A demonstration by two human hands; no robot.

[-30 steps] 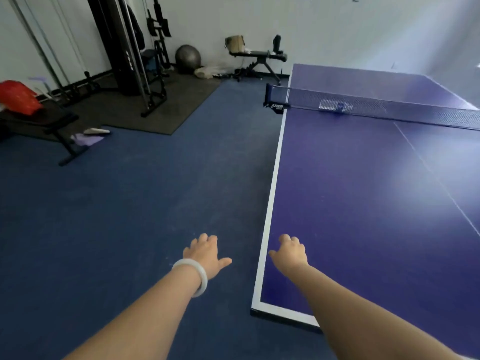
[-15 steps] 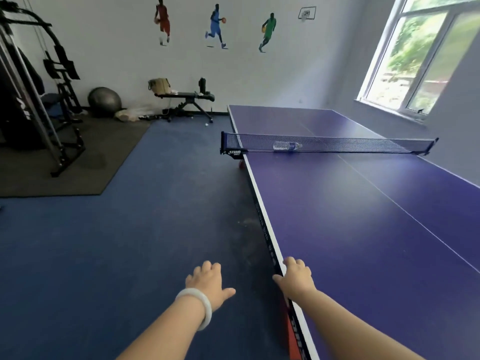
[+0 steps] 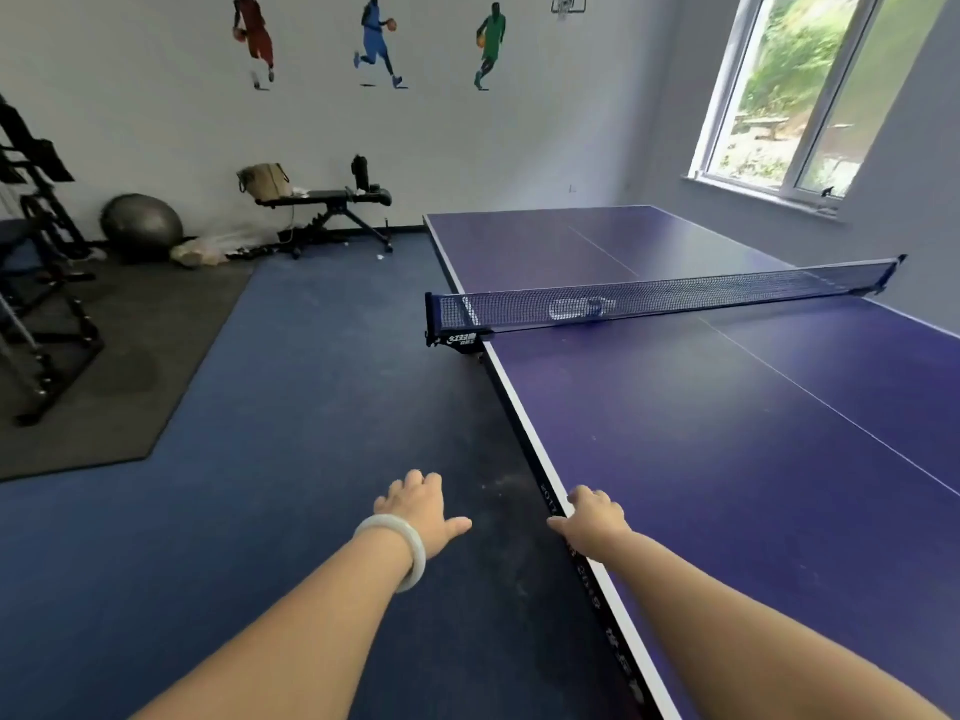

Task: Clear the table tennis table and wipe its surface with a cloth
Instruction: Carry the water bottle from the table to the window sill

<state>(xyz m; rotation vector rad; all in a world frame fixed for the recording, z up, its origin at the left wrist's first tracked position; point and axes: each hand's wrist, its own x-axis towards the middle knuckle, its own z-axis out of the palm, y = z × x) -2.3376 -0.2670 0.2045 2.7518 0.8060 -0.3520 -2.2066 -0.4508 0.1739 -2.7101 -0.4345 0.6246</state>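
The blue table tennis table (image 3: 727, 459) fills the right half of the view, its white-edged left side running toward me. A dark net (image 3: 660, 298) crosses it. Behind the net lies a clear plastic bottle (image 3: 582, 308) on the far half. My left hand (image 3: 418, 511), with a white bangle on the wrist, hangs over the floor left of the table, fingers loosely curled and holding nothing. My right hand (image 3: 592, 517) hovers at the table's left edge, fingers loosely curled, holding nothing. No cloth is in view.
A black workout bench (image 3: 327, 200) with a bag and a dark bottle stands by the far wall. A grey exercise ball (image 3: 141, 226) and a black weight rack (image 3: 41, 283) on a dark mat are at the left. A window (image 3: 800, 90) is at the right.
The view has swung right and up as I walk along the table's left side; the net and bottle are nearer. Both hands stay out in front, holding nothing.
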